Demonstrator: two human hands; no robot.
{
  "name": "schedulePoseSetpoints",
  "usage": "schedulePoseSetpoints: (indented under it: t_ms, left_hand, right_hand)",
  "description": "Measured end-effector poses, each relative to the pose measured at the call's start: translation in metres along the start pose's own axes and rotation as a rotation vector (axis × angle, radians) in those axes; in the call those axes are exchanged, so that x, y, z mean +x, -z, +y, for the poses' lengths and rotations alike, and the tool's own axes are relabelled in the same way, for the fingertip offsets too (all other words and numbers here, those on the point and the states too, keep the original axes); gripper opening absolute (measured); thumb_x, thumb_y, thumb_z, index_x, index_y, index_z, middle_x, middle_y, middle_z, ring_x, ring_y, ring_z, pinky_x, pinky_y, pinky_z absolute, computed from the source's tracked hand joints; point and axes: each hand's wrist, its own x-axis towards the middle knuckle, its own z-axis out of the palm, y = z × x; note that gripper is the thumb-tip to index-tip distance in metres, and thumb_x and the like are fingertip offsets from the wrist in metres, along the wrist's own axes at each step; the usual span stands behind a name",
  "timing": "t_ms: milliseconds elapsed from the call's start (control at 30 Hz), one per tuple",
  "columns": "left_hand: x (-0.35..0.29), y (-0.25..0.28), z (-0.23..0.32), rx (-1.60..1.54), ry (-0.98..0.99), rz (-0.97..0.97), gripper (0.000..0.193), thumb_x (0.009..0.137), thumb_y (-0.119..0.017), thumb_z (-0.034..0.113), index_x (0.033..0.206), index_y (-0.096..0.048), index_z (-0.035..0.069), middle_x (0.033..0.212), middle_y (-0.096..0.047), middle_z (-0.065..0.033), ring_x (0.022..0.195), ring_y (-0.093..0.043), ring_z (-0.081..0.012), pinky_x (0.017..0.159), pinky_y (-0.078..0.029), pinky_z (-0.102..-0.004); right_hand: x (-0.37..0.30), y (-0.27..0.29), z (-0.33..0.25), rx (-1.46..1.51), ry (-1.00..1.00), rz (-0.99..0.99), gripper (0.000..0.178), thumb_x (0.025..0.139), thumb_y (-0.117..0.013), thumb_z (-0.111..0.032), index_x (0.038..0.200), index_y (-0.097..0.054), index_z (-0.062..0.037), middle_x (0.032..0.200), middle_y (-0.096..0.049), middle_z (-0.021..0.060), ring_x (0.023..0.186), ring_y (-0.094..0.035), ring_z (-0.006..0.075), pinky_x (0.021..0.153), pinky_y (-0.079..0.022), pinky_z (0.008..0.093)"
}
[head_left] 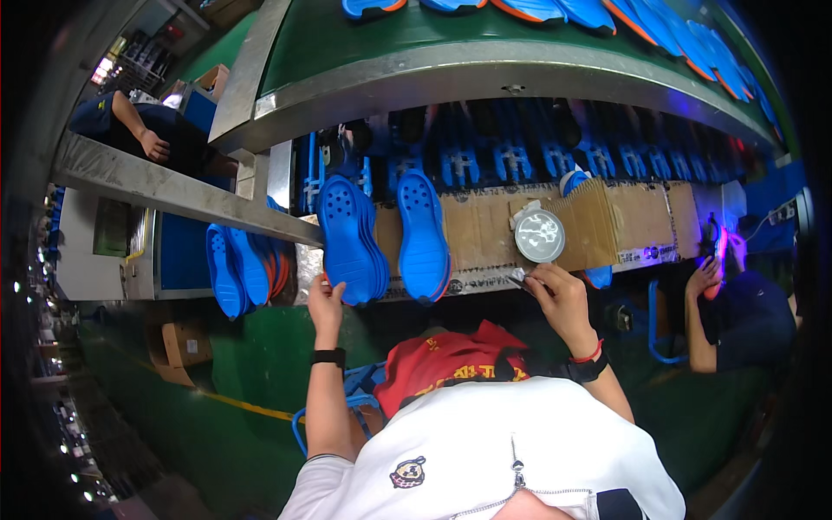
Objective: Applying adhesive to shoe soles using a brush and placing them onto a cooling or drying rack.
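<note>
On the cardboard-covered bench, a stack of blue shoe soles (348, 238) with holes at the heel stands before my left hand (327, 303). The fingers of that hand are closed at the lower left edge of the stack, where a bit of orange rim shows. To the right lies another blue shoe sole (422, 238) with an orange edge, untouched. My right hand (559, 299) pinches a small dark brush-like tool (518, 276) with a pale tip, just below a round tub (539, 235) of whitish liquid. The fingers partly hide the tool.
Flattened cardboard (481, 230) covers the bench. Behind it stands a row of blue racks (511, 160), under a green conveyor (416, 48) bearing more soles. A metal beam (186, 195) crosses at left, near more soles (247, 260). Co-workers sit at right (750, 321) and far left (130, 130).
</note>
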Motion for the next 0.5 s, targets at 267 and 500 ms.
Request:
schedulePoseSetpoints:
  t_ms: [267, 500]
  left_hand:
    - [-0.074, 0.019, 0.100, -0.673, -0.030, -0.193, 0.054, 0.082, -0.065, -0.003, 0.129, -0.038, 0.000, 0.114, -0.054, -0.0131, 0.097, -0.061, -0.0196, 0.074, -0.057, -0.0298]
    - [-0.096, -0.024, 0.184, -0.657, -0.322, -0.256, 0.056, 0.081, -0.063, -0.008, 0.129, -0.035, -0.003, 0.118, -0.053, -0.0156, 0.105, -0.059, -0.0206, 0.081, -0.055, -0.0316]
  right_hand:
    - [0.010, 0.003, -0.012, 0.076, 0.026, 0.001, 0.010, 0.078, -0.069, -0.004, 0.086, -0.066, 0.0021, 0.090, -0.066, 0.0138, 0.070, -0.065, 0.0299, 0.061, -0.052, 0.0323]
    - [0.030, 0.004, -0.053, 0.211, 0.264, 0.020, 0.010, 0.077, -0.071, -0.002, 0.086, -0.066, 0.0004, 0.091, -0.066, 0.0124, 0.066, -0.065, 0.0240, 0.057, -0.052, 0.0291]
